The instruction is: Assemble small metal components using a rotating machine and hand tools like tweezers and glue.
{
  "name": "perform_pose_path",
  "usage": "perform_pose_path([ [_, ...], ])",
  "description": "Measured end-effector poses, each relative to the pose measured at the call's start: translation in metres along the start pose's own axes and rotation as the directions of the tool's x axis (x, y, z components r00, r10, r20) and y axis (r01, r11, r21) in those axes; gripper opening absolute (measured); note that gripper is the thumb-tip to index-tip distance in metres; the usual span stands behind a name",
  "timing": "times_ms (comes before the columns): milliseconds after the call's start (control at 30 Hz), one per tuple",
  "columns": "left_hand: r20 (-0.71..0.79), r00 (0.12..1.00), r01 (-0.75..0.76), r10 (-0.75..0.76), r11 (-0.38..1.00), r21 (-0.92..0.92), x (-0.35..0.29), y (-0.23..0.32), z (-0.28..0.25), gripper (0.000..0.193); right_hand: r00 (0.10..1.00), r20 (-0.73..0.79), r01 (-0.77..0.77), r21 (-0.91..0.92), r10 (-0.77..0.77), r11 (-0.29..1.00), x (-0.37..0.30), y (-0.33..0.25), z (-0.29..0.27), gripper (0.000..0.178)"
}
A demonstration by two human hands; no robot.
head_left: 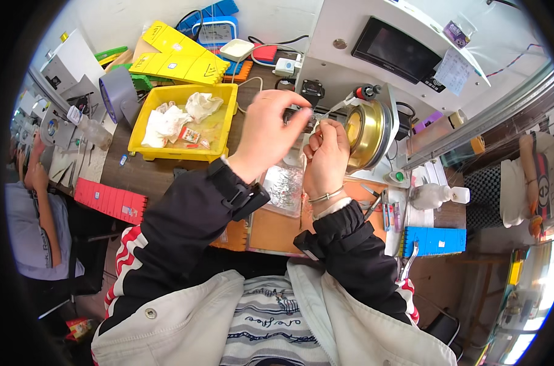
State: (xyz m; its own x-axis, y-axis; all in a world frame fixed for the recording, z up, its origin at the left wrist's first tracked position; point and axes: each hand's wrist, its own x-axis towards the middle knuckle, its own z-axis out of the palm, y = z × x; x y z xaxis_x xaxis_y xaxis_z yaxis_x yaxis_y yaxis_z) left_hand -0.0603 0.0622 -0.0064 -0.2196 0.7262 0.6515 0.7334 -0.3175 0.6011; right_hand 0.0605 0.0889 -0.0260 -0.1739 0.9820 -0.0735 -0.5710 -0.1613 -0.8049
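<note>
Both my hands are raised close together in front of a brass-coloured round wheel (pixel 357 131) on a white machine. My left hand (pixel 263 133) is curled, with thumb and forefinger coming together; its edges are slightly blurred. Beside it, my right hand (pixel 327 160) is closed in a pinch, its fingertips near the wheel's left side. Something small and shiny shows between the two sets of fingertips, too small to name. Below the hands lies a clear shallow tray (pixel 283 190) with many tiny silvery pieces in it.
A yellow bin (pixel 233 104) with crumpled white tissues stands at the left. Pliers and other hand tools (pixel 374 204) lie to the right, near a clear bottle (pixel 429 196) and a blue plastic rack (pixel 434 241). A dark screen (pixel 394 50) faces me. Another person sits at far left.
</note>
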Motion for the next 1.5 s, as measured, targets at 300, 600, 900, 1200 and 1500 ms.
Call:
perform_pose_path([
  [300,0.023,0.916,-0.387,0.401,0.868,0.311,-0.003,0.023,-0.005,0.01,0.995,0.101,0.015,-0.011,-0.014,1.0,-0.012,0.001,-0.005,0.01],
  [600,0.038,0.916,-0.392,0.4,0.868,0.306,-0.049,0.049,-0.012,0.012,0.985,0.143,-0.092,-0.038,0.096,0.995,-0.064,-0.025,-0.028,0.009],
  [900,0.062,0.975,-0.195,0.212,0.959,-0.208,-0.036,0.049,-0.011,0.017,0.976,0.166,-0.143,-0.013,0.143,0.99,-0.056,-0.032,-0.028,0.01],
  [1200,0.181,0.98,-0.025,0.077,0.962,-0.273,-0.03,0.05,-0.015,0.011,0.969,0.183,-0.168,0.007,0.164,0.986,-0.054,-0.035,-0.03,0.01],
  [1500,0.17,0.842,-0.508,0.513,0.858,-0.075,-0.016,0.049,-0.013,0.019,0.949,0.215,-0.197,-0.161,0.229,0.967,-0.063,-0.053,-0.046,0.015],
])
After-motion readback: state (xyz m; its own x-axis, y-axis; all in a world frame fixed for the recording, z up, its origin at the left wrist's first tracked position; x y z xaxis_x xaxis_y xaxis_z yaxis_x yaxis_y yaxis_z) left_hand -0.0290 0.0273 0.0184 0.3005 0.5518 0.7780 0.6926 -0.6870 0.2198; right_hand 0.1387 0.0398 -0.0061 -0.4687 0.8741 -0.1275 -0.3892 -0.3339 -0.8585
